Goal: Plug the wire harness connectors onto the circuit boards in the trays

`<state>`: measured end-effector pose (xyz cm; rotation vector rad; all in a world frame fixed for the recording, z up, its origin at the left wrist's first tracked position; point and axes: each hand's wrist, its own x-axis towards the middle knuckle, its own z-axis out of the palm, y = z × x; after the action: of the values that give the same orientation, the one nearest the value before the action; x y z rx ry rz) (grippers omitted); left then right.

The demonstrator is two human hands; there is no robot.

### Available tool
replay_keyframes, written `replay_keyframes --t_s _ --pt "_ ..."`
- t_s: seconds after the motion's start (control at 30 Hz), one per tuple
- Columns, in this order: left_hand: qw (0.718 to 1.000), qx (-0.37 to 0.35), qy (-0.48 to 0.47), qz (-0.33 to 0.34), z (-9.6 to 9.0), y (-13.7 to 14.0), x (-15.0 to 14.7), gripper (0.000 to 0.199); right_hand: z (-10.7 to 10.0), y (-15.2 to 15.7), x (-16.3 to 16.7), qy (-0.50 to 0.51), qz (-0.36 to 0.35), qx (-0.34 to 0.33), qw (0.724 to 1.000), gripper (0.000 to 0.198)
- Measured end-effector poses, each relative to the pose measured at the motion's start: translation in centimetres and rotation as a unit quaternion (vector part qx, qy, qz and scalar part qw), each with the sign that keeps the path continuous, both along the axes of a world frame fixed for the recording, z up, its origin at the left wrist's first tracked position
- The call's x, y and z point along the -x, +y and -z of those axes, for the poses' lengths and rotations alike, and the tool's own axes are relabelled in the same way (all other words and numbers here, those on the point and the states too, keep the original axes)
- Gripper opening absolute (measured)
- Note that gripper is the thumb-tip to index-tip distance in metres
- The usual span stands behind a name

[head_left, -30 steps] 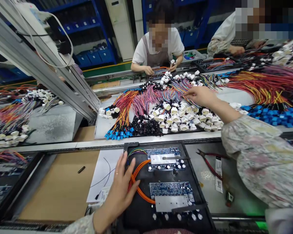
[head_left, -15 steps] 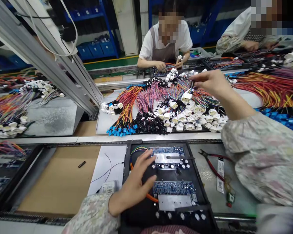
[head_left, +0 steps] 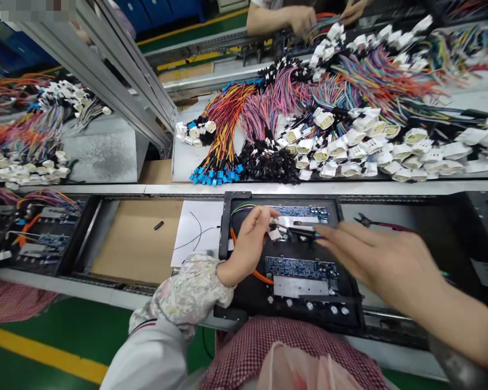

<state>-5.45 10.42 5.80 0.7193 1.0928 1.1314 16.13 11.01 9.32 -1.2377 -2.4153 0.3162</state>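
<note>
Both my hands are over a black tray (head_left: 244,295) that carries two blue circuit boards (head_left: 303,266) with silver metal plates. Between them stretches a wire harness (head_left: 303,231) with black sleeving and small white connectors. My left hand (head_left: 248,244) is closed, thumb and fingers pinching its white connector end. Closed around the other end of the black sleeving is my right hand (head_left: 374,265), slightly blurred. Orange cable (head_left: 262,277) and thin coloured wires run along the tray's left side, partly behind my left hand.
White connectors (head_left: 350,146) and coloured wire bundles (head_left: 228,116) are heaped on the shelf beyond the tray. Red-handled cutters (head_left: 384,224) lie to the right. A white sheet (head_left: 195,233) and brown board (head_left: 134,244) are at left. Across the line are another person's hands (head_left: 301,20).
My right hand has come down from the connector heap to the tray with the wire harness. My left hand's spread fingers have closed on its connector end. The view has tilted down.
</note>
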Motion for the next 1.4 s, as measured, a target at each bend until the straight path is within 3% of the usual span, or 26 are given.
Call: replay_keyframes --t_s 0.07,0.13,0.2,0.27,0.3,0.37,0.5,0.6,0.77,1.0,1.1,1.2,1.4 --pt "1.0 -0.01 -0.005 -0.006 -0.1 -0.1 0.6 0.032 0.9 -0.6 0.3 0.076 0.024 0.063 0.995 0.029" --pt "0.998 -0.015 -0.062 0.014 -0.7 0.2 1.3 0.03 1.4 -0.6 0.5 0.17 0.06 0.155 0.971 0.026" --pt "0.987 -0.009 -0.117 0.11 -1.2 0.8 1.7 0.04 1.8 -0.4 1.0 0.254 0.079 0.284 0.921 0.028" --pt "0.968 -0.016 -0.11 0.226 -1.1 1.5 1.7 0.049 2.3 -0.1 1.7 0.297 0.053 0.411 0.86 0.035" --pt "0.962 -0.024 -0.083 0.258 -0.8 1.8 1.7 0.043 2.6 0.2 2.0 0.302 0.035 0.45 0.84 0.037" --pt "0.968 -0.031 -0.027 0.246 0.0 2.3 1.6 0.021 3.4 0.8 2.4 0.278 0.021 0.472 0.836 0.037" --pt "0.983 0.03 -0.037 0.178 1.5 2.8 2.0 0.024 4.7 1.9 1.9 0.188 0.024 0.414 0.891 0.033" --pt "0.984 0.068 -0.045 0.159 2.0 3.1 2.7 0.02 4.8 2.3 1.7 0.163 0.025 0.371 0.914 0.033" --pt "0.985 0.048 0.02 0.163 2.3 3.6 3.7 0.016 4.4 3.0 2.3 0.118 0.001 0.268 0.956 0.027" --pt "0.985 0.006 0.037 0.17 2.5 4.4 4.7 0.021 3.9 3.8 1.9 0.03 -0.025 0.237 0.971 0.034" --pt "0.988 0.005 0.013 0.155 2.1 4.7 5.3 0.022 3.9 4.1 0.9 -0.025 0.075 0.148 0.986 0.046" --pt "0.986 0.023 -0.023 0.166 1.8 4.9 5.7 0.026 4.7 4.3 0.4 -0.026 0.201 0.06 0.977 0.04" --pt "0.987 0.035 0.003 0.159 2.2 4.9 5.3 0.02 8.1 4.8 0.8 -0.021 0.189 0.09 0.978 0.029"
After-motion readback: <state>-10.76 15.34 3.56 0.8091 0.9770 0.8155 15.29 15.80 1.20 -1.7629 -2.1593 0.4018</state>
